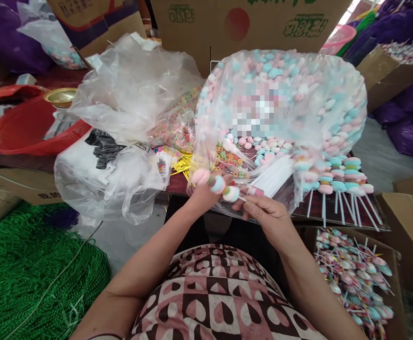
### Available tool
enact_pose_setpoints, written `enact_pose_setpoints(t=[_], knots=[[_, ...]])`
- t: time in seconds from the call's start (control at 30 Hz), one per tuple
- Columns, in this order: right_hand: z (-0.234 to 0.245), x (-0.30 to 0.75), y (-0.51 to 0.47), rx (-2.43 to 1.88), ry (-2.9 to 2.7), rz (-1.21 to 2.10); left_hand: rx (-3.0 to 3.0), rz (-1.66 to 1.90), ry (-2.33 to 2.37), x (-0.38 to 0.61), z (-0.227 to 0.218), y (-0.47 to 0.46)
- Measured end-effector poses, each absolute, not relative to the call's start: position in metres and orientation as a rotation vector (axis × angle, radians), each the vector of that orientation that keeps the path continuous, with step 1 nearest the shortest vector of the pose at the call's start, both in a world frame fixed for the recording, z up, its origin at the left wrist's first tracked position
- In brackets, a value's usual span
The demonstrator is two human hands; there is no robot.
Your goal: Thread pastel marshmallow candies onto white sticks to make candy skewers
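A skewer of pink, blue and white marshmallows (217, 184) with small gummy rings between them lies slanted before me. My left hand (203, 196) is closed around its upper part, its fingers partly hidden behind the candy. Just below the lowest marshmallow, my right hand (266, 210) pinches the stick's end between thumb and fingers. Another pink piece shows by my right fingertips, too unclear to name. Beyond my hands lie a bundle of white sticks (273, 174) and a heap of coloured gummy rings (229, 158) in clear plastic.
A big clear bag of marshmallows (344, 101) stands on the table. Finished skewers (339, 174) overhang the right edge, above a box of wrapped ones (358, 278). Left are plastic bags (121, 89), a red basket (22, 127) and green strands (43, 269) below.
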State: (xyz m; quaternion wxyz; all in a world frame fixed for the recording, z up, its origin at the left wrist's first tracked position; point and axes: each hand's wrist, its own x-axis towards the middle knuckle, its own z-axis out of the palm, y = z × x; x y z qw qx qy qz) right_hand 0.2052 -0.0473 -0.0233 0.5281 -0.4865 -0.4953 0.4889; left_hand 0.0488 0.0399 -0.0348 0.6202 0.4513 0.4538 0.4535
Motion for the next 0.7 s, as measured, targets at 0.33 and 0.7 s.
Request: enact_pose_setpoints(t=[0.33,0.7], knots=[[-0.031,0.22,-0.046,-1.252,-1.153,1.137,1.128,0.809,0.935,0.047,-0.052,0.038],[-0.031,0.219,-0.043,-1.161,-1.007,1.045,1.021,0.88,0.792,0.056,-0.05,0.034]])
